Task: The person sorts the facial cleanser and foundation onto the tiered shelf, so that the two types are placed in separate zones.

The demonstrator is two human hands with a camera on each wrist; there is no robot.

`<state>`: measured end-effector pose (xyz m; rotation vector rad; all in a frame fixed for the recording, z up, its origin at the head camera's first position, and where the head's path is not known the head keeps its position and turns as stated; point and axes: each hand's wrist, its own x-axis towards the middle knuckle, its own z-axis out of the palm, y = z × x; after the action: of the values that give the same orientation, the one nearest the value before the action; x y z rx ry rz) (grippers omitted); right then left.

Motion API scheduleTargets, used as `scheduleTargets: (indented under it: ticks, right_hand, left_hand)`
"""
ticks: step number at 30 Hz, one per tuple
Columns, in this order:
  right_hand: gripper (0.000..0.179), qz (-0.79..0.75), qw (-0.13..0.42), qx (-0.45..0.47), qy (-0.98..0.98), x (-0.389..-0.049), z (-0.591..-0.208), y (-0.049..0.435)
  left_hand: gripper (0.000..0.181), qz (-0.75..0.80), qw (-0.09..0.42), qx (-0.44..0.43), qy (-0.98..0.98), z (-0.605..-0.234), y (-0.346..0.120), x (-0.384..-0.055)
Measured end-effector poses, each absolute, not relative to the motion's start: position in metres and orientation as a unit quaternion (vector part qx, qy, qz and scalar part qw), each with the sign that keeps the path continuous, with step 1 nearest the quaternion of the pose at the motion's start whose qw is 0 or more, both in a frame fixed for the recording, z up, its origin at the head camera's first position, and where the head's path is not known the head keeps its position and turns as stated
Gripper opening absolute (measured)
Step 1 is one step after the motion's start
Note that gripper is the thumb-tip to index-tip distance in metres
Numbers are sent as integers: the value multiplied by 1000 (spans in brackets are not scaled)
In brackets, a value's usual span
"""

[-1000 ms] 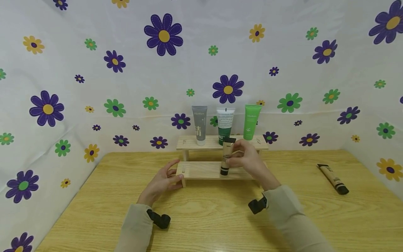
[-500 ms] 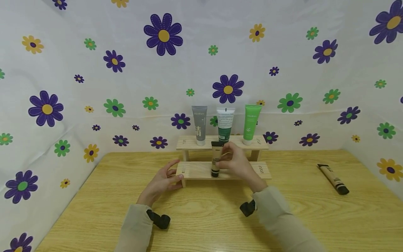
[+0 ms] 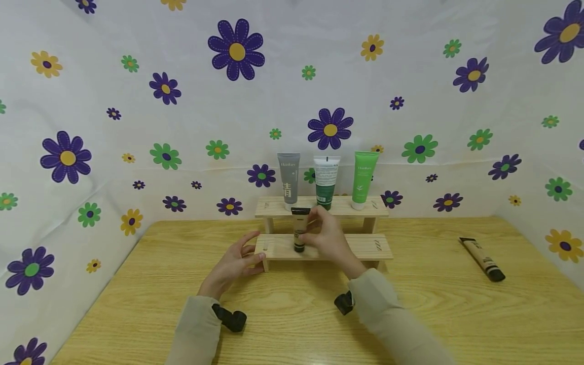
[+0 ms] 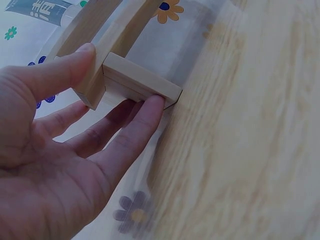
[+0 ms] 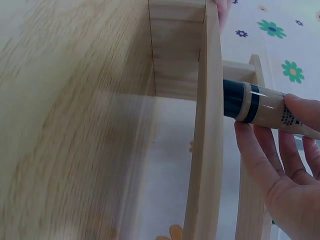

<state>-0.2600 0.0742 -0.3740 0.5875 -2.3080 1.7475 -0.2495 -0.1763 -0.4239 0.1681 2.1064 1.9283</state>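
In the head view my right hand (image 3: 330, 239) pinches a small beige tube (image 3: 299, 223) with black ends, upright at the lower step of a two-tier wooden display rack (image 3: 365, 247). The right wrist view has the tube's black cap (image 5: 233, 98) at the lower board's edge; whether it bears weight there I cannot tell. My left hand (image 3: 231, 262) holds the rack's left end. Up close, its thumb (image 4: 75, 65) lies on the board and its fingertips touch the leg (image 4: 142, 82). On the upper step stand a grey tube (image 3: 289, 177), a white-and-green tube (image 3: 326, 175) and a bright green tube (image 3: 365, 177).
Another beige tube (image 3: 482, 259) with black ends lies on its side on the wood-grain table (image 3: 292, 314), well right of the rack. A white flower-printed cloth (image 3: 191, 111) hangs behind and along both sides.
My right hand has carried the beige tube leftward along the lower step, from in front of the white-and-green tube to nearer the grey one. My left hand has stayed on the rack.
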Motion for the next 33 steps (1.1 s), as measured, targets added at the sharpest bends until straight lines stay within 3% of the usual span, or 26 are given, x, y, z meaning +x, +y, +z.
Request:
scheduleTargets:
  ticks: [15, 24, 33]
  right_hand:
    - [35, 557, 98, 210, -797, -260, -375, 60]
    - [33, 562, 44, 218, -797, -263, -375, 75]
    - [32, 557, 25, 201, -805, -262, -372, 100]
  left_hand:
    - [69, 665, 136, 59, 732, -425, -177, -250]
    - [68, 667, 137, 63, 730, -424, -176, -250]
    - [69, 666, 138, 61, 730, -423, -176, -249]
